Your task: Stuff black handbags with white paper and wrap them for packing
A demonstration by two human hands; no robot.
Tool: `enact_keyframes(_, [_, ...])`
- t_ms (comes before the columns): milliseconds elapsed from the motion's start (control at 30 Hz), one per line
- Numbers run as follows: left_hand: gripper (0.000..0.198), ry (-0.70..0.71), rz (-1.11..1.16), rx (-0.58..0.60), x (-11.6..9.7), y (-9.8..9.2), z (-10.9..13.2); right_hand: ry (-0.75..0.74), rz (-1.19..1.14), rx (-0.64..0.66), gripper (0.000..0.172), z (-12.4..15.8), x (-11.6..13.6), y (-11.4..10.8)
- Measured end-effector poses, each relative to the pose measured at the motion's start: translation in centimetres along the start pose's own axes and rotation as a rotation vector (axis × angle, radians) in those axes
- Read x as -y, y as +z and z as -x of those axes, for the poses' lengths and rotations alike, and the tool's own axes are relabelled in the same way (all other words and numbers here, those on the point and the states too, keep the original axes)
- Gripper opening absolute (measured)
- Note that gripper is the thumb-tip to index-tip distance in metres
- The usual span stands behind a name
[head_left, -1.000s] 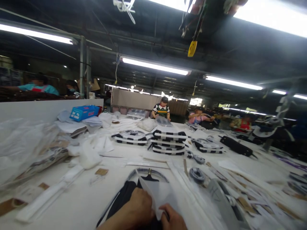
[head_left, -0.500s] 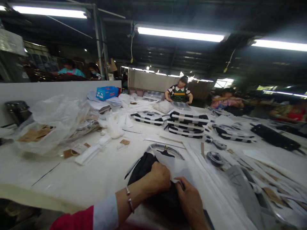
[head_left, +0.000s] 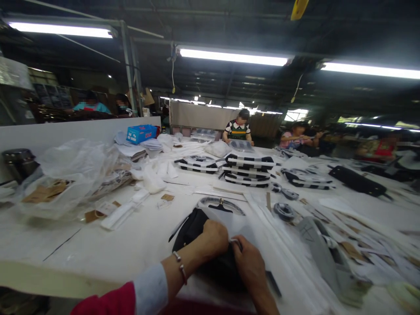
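A black handbag (head_left: 190,225) lies before me on the white table, its looped handle (head_left: 205,200) wrapped in clear plastic and held by a small gold-coloured fitting. Over its top lies a pale, thin sheet (head_left: 226,215). My left hand (head_left: 215,238) is closed in a fist against the upper part of the bag; what its fingers hold is hidden. Close beside it, my right hand (head_left: 250,261) grips the bag's edge between thumb and fingers, where a bit of white material shows. A dark strap end (head_left: 273,283) sticks out to the right of the bag.
Crumpled clear plastic bags (head_left: 75,175) cover the left side. Wrapped black-and-white bags (head_left: 249,168) are stacked farther back. Coiled straps (head_left: 284,211), a grey tape dispenser (head_left: 323,256) and loose tags lie at right. A co-worker (head_left: 238,127) works across the table.
The view has tilted up and turned slightly right. Both hands stay closed at the same part of the bag, with the right hand shifted a little relative to the left.
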State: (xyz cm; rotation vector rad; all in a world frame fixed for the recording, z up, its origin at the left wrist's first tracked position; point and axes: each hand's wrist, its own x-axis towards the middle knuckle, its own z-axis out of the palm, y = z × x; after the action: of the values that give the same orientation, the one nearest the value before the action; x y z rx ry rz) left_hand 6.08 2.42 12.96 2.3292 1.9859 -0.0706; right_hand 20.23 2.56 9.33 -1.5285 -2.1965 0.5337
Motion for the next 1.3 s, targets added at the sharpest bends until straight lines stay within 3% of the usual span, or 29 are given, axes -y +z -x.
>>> enact_keyframes(233, [0.031, -0.101, -0.051, 0.053, -0.5, -0.1, 0.2, -0.028, 0.057, -0.027, 0.031, 0.2, 0.5, -0.4])
enact_keyframes(600, [0.029, -0.006, -0.087, 0.066, 0.0, 0.0, 1.5, 0.004, 0.095, -0.016, 0.03, 0.3, 0.3, 0.2])
enact_keyframes(833, [0.046, 0.082, -0.044, -0.056, 2.6, -0.9, 4.4, 0.0, 0.021, 0.019, 0.029, 0.0, -0.1, -0.2])
enact_keyframes(967, [0.048, 0.131, -0.012, -0.237, 5.4, 1.1, 7.2, 0.007, 0.03, 0.011, 0.028, -0.3, 0.0, -0.1])
enact_keyframes(1133, [0.039, 0.174, 0.114, -0.19, 7.1, 4.4, 8.3, -0.078, 0.188, -0.009, 0.026, -0.5, 1.1, 0.2])
enact_keyframes(1300, [0.044, 0.17, 0.128, -0.193, 7.2, 3.4, 8.2, -0.044, 0.181, -0.011, 0.025, -0.6, 1.0, 0.3])
